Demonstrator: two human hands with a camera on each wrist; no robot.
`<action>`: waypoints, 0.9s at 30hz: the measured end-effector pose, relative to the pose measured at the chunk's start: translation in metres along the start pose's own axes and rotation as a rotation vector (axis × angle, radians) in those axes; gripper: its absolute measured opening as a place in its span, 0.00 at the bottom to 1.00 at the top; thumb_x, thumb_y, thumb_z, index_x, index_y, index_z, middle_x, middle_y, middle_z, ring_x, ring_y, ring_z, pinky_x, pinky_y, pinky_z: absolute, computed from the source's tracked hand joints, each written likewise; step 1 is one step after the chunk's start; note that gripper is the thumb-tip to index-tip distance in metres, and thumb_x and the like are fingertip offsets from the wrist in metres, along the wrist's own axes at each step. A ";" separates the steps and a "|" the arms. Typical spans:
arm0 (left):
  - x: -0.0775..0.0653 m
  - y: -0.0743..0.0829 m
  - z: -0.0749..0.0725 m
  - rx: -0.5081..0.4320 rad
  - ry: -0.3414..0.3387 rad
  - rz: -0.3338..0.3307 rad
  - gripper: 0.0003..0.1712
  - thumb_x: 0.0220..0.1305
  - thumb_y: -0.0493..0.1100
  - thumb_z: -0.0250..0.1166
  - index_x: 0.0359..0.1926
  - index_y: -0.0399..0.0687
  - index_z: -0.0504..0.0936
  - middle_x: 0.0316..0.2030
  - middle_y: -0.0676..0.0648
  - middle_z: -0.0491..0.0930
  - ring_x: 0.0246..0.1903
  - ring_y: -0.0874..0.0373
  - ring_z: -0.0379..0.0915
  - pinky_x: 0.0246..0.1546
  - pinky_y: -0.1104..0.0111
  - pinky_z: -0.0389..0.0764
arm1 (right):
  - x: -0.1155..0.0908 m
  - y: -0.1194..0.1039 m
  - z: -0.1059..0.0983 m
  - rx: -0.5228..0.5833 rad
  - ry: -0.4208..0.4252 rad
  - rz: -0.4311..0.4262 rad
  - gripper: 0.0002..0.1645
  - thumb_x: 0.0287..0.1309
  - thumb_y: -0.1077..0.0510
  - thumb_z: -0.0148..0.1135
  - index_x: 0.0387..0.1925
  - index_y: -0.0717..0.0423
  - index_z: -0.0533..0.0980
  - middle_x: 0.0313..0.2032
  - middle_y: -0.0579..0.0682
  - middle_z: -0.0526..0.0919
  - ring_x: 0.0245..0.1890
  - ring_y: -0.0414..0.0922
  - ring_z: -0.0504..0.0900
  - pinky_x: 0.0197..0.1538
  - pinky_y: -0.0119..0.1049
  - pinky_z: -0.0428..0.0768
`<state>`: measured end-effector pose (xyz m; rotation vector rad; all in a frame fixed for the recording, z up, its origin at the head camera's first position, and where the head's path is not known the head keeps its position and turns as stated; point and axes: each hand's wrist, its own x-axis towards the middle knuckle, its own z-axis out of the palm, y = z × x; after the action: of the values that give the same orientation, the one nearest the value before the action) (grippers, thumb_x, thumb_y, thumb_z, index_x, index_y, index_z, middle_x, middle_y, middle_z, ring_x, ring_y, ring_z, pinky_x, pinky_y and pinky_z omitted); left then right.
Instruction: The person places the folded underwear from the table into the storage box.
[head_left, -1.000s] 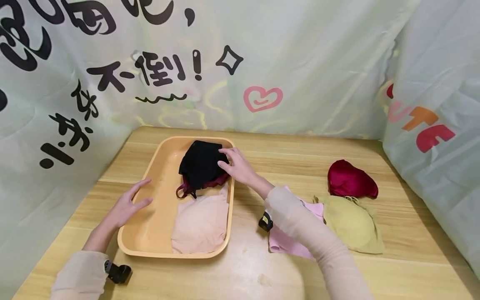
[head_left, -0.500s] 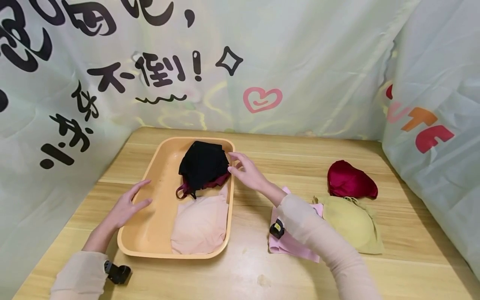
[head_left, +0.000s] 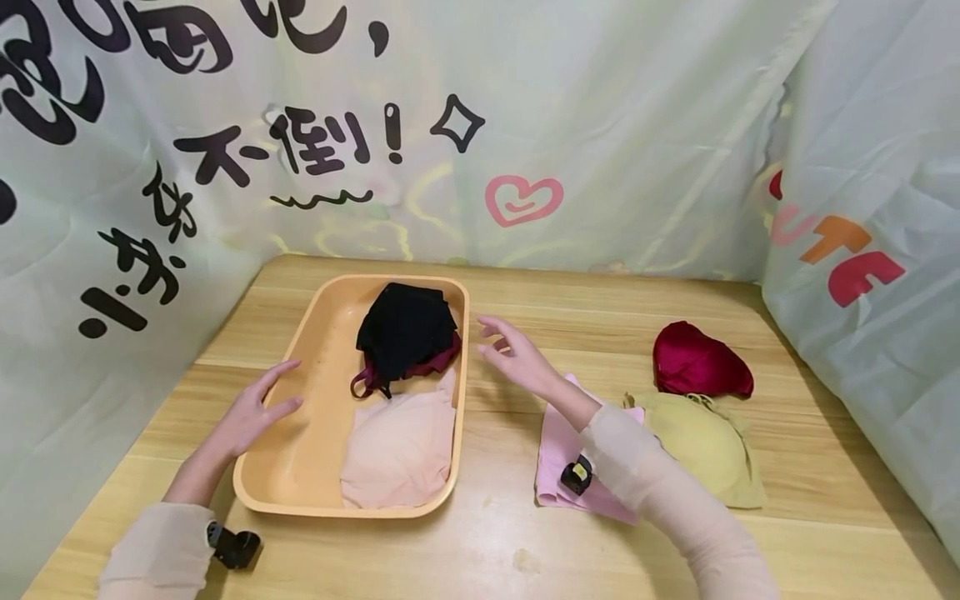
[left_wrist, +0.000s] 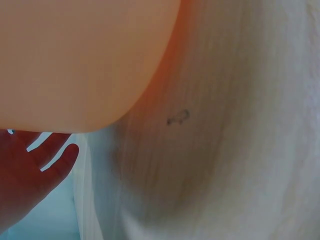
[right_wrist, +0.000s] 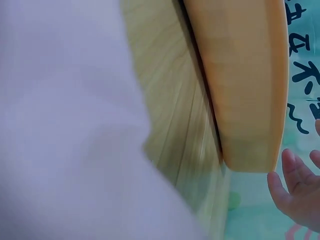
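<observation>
An orange plastic tray [head_left: 318, 446] lies on the wooden table. Inside it, along the right side, are a folded black bra [head_left: 405, 329] with maroon fabric showing beneath it and a folded pale pink bra [head_left: 401, 450] in front. My left hand [head_left: 251, 417] rests at the tray's left rim with fingers spread. Its palm is hidden in the left wrist view. Just right of the tray, my right hand [head_left: 521, 358] hovers with loosely bent fingers and holds nothing. Below the right forearm lies a folded pink garment [head_left: 555, 450], partly covered by the sleeve.
On the right of the table [head_left: 487, 542] lie a yellow-green bra [head_left: 697, 433] and a dark red satin bra [head_left: 697, 362]. Printed fabric curtains [head_left: 637, 167] enclose the back and sides. A black wrist camera [head_left: 236, 547] sits on the left wrist.
My right hand has drawn back from the black bra, over the tray's right rim and toward the lower right. The left hand and the garments stay where they were.
</observation>
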<state>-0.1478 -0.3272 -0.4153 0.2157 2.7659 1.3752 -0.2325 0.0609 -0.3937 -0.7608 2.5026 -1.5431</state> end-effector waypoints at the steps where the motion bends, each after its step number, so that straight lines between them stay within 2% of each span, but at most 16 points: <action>1: 0.000 0.000 0.000 0.000 -0.001 0.000 0.36 0.61 0.41 0.59 0.67 0.36 0.55 0.64 0.27 0.50 0.64 0.30 0.42 0.58 0.38 0.50 | -0.002 0.001 -0.001 -0.002 -0.001 0.005 0.29 0.61 0.60 0.53 0.63 0.64 0.60 0.52 0.64 0.71 0.44 0.55 0.75 0.51 0.47 0.74; 17: 0.000 -0.001 0.000 0.010 0.006 0.011 0.35 0.61 0.40 0.58 0.66 0.36 0.56 0.64 0.27 0.51 0.63 0.30 0.43 0.57 0.39 0.51 | -0.030 0.008 -0.027 -0.034 0.019 0.063 0.28 0.63 0.59 0.52 0.63 0.61 0.61 0.52 0.64 0.71 0.44 0.54 0.74 0.45 0.44 0.76; 27: 0.000 0.000 0.001 0.013 0.006 0.012 0.35 0.61 0.39 0.59 0.66 0.35 0.56 0.64 0.26 0.52 0.63 0.30 0.44 0.57 0.38 0.51 | -0.042 0.017 -0.038 -0.044 0.018 0.085 0.29 0.63 0.59 0.52 0.63 0.65 0.60 0.52 0.64 0.71 0.45 0.57 0.74 0.45 0.44 0.75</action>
<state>-0.1476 -0.3264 -0.4159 0.2291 2.7835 1.3639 -0.2150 0.1174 -0.3973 -0.6396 2.5540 -1.4793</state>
